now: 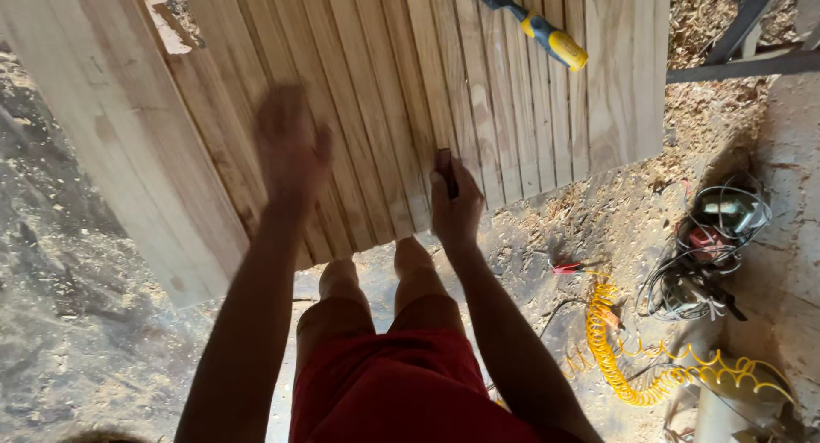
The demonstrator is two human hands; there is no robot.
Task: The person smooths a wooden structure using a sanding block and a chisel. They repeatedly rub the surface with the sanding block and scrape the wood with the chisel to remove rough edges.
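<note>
A woodworking workshop: a slatted wood panel (384,110), sawdust and shavings across the floor (77,323), a yellow coiled air hose (649,366), and power tools (709,246) at right.

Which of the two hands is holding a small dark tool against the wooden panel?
The right hand: it grips a small dark tool on the slatted wooden panel. The left hand is blurred and appears empty.

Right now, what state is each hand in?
Left hand: motion-blurred above the slatted wooden panel; cannot tell.
Right hand: closed on a small dark tool.
</note>
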